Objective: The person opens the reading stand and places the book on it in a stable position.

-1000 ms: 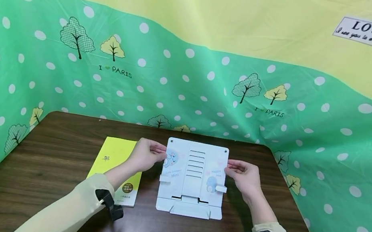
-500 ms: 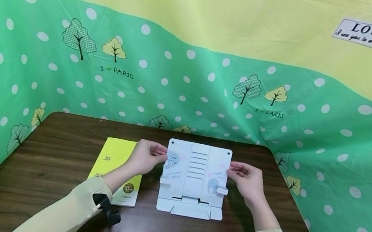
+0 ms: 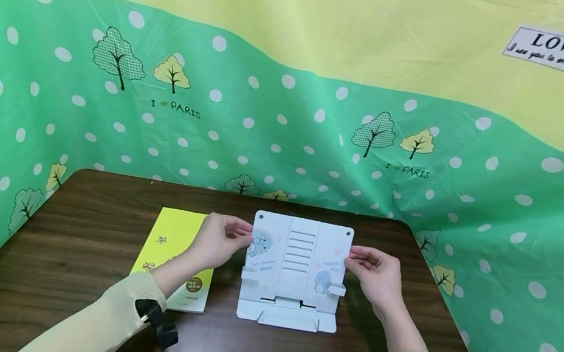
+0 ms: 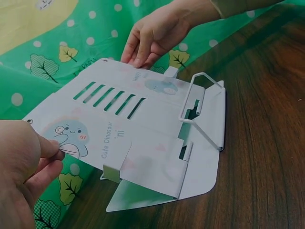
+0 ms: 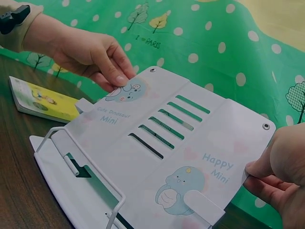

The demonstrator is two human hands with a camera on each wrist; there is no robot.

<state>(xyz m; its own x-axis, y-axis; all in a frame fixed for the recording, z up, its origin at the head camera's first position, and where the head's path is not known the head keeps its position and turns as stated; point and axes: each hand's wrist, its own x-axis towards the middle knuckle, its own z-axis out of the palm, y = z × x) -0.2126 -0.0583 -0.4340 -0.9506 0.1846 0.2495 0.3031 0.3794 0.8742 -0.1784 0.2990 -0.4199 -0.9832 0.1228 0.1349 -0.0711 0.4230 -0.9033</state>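
Note:
A white book stand (image 3: 264, 289) with dinosaur prints and a slotted middle stands on the table, its back panel tilted up from the base. My left hand (image 3: 213, 243) pinches the panel's left edge between thumb and fingers. On the opposite edge, my right hand (image 3: 378, 277) pinches the panel the same way. The left wrist view shows the panel (image 4: 143, 164) raised at a slant over its base plate (image 4: 202, 167), with a wire bar (image 4: 205, 131) at the front. In the right wrist view, a page clip (image 5: 204, 206) lies over the "Happy Mini" print.
A yellow book (image 3: 179, 233) lies flat on the dark wooden table (image 3: 55, 245), left of the stand and partly under my left forearm. Behind the table hangs a green and yellow cloth (image 3: 278, 132) with white dots.
My right hand has shifted slightly to the right, along with the panel's right edge, and the panel looks a little wider. The left hand keeps its hold; the book stays put.

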